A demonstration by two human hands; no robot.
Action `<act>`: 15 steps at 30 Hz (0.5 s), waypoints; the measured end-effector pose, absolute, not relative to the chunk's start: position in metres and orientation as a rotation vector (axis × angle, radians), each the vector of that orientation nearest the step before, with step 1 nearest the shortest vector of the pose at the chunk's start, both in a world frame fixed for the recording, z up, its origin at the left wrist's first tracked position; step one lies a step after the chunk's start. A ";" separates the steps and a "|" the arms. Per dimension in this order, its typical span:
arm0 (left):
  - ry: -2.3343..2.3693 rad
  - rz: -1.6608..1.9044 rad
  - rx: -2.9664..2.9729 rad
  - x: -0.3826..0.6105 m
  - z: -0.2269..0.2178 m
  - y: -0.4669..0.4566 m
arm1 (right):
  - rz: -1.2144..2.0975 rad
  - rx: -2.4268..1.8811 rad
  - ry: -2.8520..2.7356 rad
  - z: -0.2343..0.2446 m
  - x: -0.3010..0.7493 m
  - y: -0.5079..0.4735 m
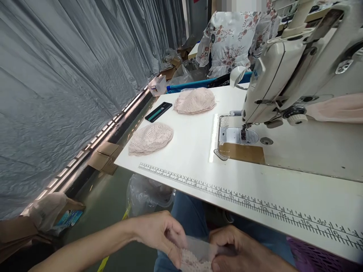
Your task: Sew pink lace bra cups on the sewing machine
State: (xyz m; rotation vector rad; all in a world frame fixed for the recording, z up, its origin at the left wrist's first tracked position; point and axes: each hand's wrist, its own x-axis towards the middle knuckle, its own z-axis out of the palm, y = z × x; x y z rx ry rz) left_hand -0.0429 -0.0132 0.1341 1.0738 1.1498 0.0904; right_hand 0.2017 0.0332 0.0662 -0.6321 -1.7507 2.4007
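Left hand: thumb and fingers pinched on one end of a pale pink lace piece
Right hand: clamped on the other end, so yeah — both hands have it
Lace piece: low over the lap, just off the table's near edge, sheer strip along the top, bottom cut off by the frame
Table: white, ruler markings along the near edge
Lace stacks: near stack and far stack, both toward the left — black phone between them
Machine: white sewing machine on the right
Beyond the table: person in a floral top
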 end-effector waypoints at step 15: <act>1.184 0.185 1.036 -0.034 0.135 -0.018 | 2.377 -0.669 -1.693 0.060 0.204 0.022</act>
